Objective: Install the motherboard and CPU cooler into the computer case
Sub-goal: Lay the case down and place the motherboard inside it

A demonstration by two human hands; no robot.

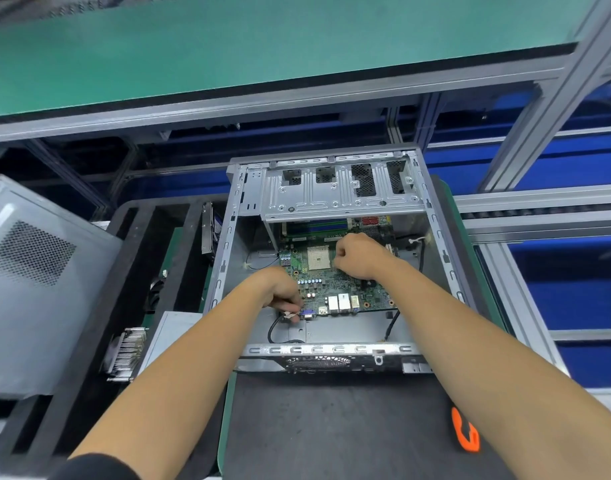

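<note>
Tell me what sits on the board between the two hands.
Head view: between the left hand and right hand lies bare green motherboard, with small capacitors; the pale CPU socket sits beside the right hand.

Far edge of motherboard (pixel 335 285) hidden under drive cage (pixel 342 192) of the computer case (pixel 228 237). Right hand (pixel 357 256) fingertips curled out of sight beside CPU socket (pixel 318 258); contents of that grip unreadable. Orange tool (pixel 465 431) near the case partly covered by right forearm.

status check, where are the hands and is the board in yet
Left hand grips the motherboard near its rear ports; right hand curled at the socket side. Board inside case, cooler waiting outside. Black cable near left grip.
</note>
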